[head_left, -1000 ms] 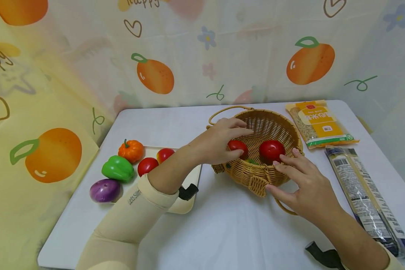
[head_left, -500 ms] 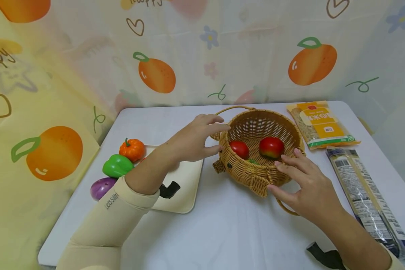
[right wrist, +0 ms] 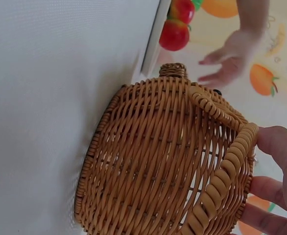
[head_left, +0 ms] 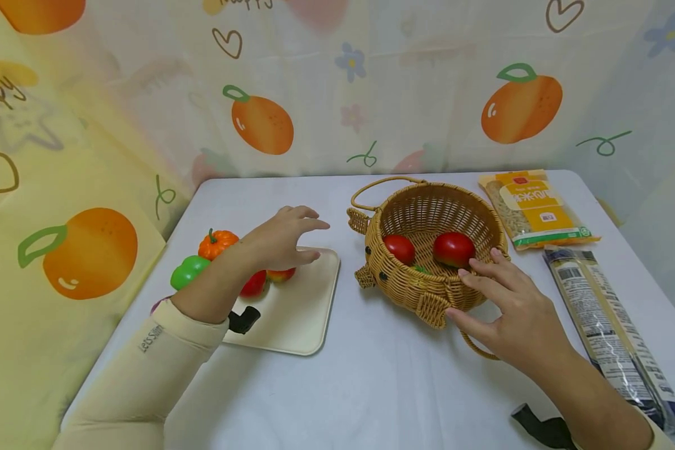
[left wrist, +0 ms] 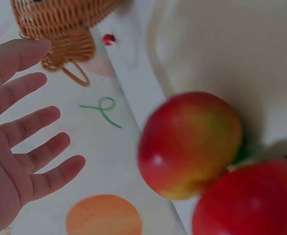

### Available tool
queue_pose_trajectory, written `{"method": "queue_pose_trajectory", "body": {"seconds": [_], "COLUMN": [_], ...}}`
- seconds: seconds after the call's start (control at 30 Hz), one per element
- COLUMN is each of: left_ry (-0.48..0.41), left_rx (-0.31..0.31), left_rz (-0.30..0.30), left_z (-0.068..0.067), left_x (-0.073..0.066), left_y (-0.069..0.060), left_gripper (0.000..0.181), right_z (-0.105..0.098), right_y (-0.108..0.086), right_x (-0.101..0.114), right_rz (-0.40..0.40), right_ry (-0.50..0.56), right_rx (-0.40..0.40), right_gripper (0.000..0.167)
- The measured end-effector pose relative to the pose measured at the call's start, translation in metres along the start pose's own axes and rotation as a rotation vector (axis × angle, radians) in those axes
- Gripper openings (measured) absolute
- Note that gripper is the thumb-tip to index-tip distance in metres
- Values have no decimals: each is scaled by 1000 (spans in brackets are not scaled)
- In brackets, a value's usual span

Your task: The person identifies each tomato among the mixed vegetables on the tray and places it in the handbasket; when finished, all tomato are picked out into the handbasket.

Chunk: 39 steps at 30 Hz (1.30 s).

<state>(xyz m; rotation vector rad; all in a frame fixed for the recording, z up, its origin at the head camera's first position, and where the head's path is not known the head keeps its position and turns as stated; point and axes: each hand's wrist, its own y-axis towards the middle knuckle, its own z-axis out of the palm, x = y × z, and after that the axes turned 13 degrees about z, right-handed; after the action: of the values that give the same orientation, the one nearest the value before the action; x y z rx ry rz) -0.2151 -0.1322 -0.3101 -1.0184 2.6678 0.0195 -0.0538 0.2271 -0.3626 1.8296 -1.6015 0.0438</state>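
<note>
Left of centre, the left hand (head_left: 281,240), holding nothing, hovers by the tray (head_left: 295,319); right of centre, the right hand (head_left: 520,319), loosely spread, touches the basket (head_left: 402,287), presumably steadying it around two red fruits (head_left: 453,249)

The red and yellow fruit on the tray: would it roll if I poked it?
The red and yellow fruit would probably roll, since it looks round. The red fruit beside it may block one way, and the low rim of the tray might slow it. Its smooth, shiny skin could feel slippery.
</note>
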Motion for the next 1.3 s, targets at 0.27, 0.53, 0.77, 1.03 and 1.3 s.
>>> {"method": "queue_pose_trajectory", "body": {"seconds": [0.27, 0.53, 0.77, 1.03, 1.3], "left_ry": [-13, -42, -46, -48, -68], "left_rx": [92, 167, 189, 175, 125], "left_rz": [-86, -162, -160, -152, -113], "left_z": [12, 24, 28, 28, 25], "left_x": [25, 37, 40, 39, 33], "left_y": [-17, -23, -25, -28, -25], "left_gripper": [52, 53, 50, 46, 46], "right_z": [0, 0, 1, 1, 1], "right_y": [0, 0, 0, 1, 0], "right_x": [-1, -3, -3, -2, -2], "right_rz": [-12, -25, -32, -22, -16], "right_ry": [0, 3, 6, -2, 0], "right_rx": [-4, -14, -14, -2, -1], "right_gripper": [58, 74, 68, 59, 59]}}
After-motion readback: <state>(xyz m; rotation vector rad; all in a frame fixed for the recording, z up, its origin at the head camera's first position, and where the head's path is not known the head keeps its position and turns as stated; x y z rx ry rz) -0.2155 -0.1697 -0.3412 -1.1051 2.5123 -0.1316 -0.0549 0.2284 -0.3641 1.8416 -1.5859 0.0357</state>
